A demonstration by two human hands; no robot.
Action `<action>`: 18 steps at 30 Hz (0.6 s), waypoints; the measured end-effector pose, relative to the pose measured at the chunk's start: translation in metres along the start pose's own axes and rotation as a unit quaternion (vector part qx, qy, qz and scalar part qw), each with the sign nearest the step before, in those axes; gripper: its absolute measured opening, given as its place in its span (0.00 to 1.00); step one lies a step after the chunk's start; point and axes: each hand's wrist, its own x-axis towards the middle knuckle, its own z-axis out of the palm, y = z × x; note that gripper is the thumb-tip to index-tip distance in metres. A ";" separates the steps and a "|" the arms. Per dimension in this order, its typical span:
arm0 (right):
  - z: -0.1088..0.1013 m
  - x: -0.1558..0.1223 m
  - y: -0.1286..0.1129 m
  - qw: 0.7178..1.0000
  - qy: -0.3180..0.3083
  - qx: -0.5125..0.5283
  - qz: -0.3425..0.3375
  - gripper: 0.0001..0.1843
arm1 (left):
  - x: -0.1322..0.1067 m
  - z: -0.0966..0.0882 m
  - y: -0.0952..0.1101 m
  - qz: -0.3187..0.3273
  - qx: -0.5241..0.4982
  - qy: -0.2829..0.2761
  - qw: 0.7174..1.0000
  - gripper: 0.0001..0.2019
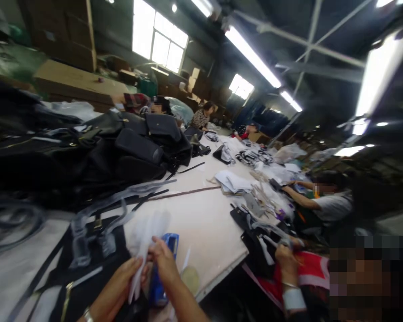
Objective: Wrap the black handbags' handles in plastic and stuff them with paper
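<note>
A fanned bundle of thin white strips (147,241) stands between my two hands, its upper ends smeared by motion. My left hand (124,279) is closed round the lower part of the bundle. From the other side, my right hand (165,264) has its bent fingers pressed against the strips. A blue object (159,288), partly hidden behind my right hand and forearm, rests on the table just beside it. Left of my hands lies a black bag (82,290) with a gold zipper and straps wrapped in clear plastic. A round tan disc (190,279) is right of my right forearm.
Black bags (137,143) are heaped on the left. White sheets (233,182) and loose pieces lie farther along the table (201,214). At right, a co-worker's hand (286,259) is by black pieces and red cloth (310,268). More people sit along the table.
</note>
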 end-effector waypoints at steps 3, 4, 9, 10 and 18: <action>0.001 -0.004 0.003 0.997 -0.032 0.053 0.056 0.33 | -0.007 0.013 0.011 0.020 -0.048 -0.019 0.998 0.18; 0.004 -0.006 0.005 0.995 -0.039 0.065 0.071 0.32 | -0.007 0.015 0.012 0.021 -0.046 -0.011 0.999 0.18; 0.010 -0.017 0.005 0.988 -0.055 0.107 0.093 0.27 | -0.005 0.018 0.008 0.013 0.002 -0.024 1.000 0.21; 0.009 -0.017 0.003 0.989 -0.061 0.102 0.090 0.26 | -0.005 0.019 0.007 0.022 0.020 -0.032 0.999 0.21; 0.005 -0.010 0.001 0.998 -0.056 -0.007 0.042 0.21 | -0.004 0.012 0.003 0.038 0.120 0.037 0.991 0.22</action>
